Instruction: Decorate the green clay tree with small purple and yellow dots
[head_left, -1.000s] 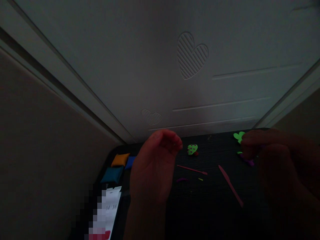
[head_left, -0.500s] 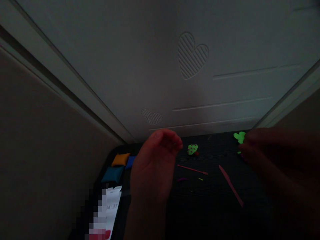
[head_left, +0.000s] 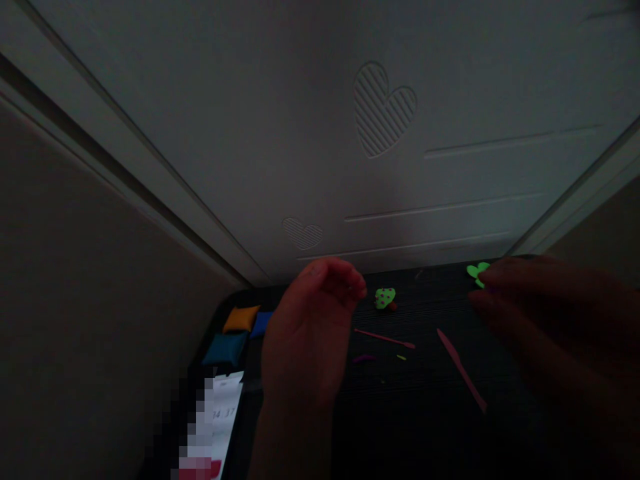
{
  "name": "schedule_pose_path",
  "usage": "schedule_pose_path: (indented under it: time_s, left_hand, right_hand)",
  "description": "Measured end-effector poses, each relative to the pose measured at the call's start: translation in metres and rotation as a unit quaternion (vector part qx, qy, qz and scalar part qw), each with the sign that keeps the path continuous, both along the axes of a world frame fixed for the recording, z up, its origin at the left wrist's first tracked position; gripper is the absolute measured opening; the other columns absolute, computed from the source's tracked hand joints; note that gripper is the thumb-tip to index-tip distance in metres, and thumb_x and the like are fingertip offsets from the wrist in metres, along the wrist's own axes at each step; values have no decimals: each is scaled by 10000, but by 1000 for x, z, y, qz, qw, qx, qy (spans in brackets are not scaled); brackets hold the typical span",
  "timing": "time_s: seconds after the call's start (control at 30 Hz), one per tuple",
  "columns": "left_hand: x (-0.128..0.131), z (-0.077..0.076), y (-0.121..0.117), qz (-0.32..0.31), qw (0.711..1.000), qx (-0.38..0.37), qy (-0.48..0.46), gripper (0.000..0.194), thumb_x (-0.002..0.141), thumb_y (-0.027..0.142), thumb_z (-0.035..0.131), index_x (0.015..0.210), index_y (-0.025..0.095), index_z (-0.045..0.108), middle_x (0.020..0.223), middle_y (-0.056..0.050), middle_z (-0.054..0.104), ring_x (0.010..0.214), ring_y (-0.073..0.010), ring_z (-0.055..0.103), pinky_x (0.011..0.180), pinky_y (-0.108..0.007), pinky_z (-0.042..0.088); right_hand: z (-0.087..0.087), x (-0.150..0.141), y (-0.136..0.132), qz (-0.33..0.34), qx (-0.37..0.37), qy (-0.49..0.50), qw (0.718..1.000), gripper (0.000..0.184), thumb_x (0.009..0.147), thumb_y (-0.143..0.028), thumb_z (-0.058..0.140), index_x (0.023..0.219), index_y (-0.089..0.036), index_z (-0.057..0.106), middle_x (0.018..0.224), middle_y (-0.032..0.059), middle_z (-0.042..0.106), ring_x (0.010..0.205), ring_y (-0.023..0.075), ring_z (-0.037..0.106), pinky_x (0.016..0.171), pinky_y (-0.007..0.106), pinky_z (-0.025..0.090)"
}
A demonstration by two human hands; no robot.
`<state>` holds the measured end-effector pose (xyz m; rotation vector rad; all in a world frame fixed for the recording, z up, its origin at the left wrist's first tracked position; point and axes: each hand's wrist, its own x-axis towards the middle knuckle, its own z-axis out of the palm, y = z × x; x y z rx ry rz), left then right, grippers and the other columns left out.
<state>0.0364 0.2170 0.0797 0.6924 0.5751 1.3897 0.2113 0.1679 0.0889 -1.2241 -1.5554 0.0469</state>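
My left hand (head_left: 310, 333) is raised above the dark table with its palm showing. Its fingers curl loosely around a visible hollow, and nothing shows inside. At the right, my right hand (head_left: 540, 320) has thumb and forefinger drawn together around a small purple clay piece (head_left: 493, 290), mostly hidden and dim. Just beyond those fingertips lies a bright green petal-shaped clay piece (head_left: 479, 272), partly covered by the hand. Between the hands sits a green clay mushroom (head_left: 385, 298) with dark dots and a reddish-brown stem.
On the dark table (head_left: 400, 427) lie a thin pink modelling tool (head_left: 384, 339), a pink plastic knife (head_left: 461, 370), a purple clay strip (head_left: 363, 359) and a yellow bit (head_left: 401, 357). Orange (head_left: 241, 319), teal (head_left: 226, 348) and blue (head_left: 262, 325) packets sit left, near a lit phone (head_left: 225, 413). A white panel (head_left: 280, 133) rises behind.
My right hand has shifted and turned near the green petal-shaped piece. It now covers the purple and green bits that showed below its fingers. My left hand stays almost still.
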Motion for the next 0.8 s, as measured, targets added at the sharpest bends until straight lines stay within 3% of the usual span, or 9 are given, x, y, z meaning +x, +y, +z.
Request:
schedule_pose_path:
  time_s: [0.2,0.53,0.67,0.8]
  left_hand:
    - [0,0,0,-4,1000,-5,-3,191,772,244,451,710,173,617,736,-19,556,741,-137,527,688,-270,450]
    - [1,0,-1,-5,1000,0,6,197,772,260,460,702,173,623,723,-11,552,730,-129,531,688,-264,446]
    - [1,1,-1,-6,1000,-3,3,201,774,244,449,704,177,626,725,-16,555,731,-135,531,683,-265,446]
    - [0,0,-1,-12,1000,2,0,207,778,246,445,713,168,626,735,-20,551,737,-138,525,686,-267,442]
  right_hand:
    - [0,1,1,-8,26,-70,997,164,704,-209,633,849,-261,577,653,-79,582,557,59,547,453,185,420]
    - [-3,-1,1,-13,37,-46,998,135,683,-244,655,755,-228,542,599,-54,559,521,83,534,429,207,413]
    - [-3,1,1,12,34,-49,998,83,736,-236,595,810,-244,560,640,-43,586,546,88,547,437,201,406]
    - [1,1,-1,23,11,-70,997,151,784,-197,515,892,-278,583,738,-61,629,577,63,561,428,175,388]
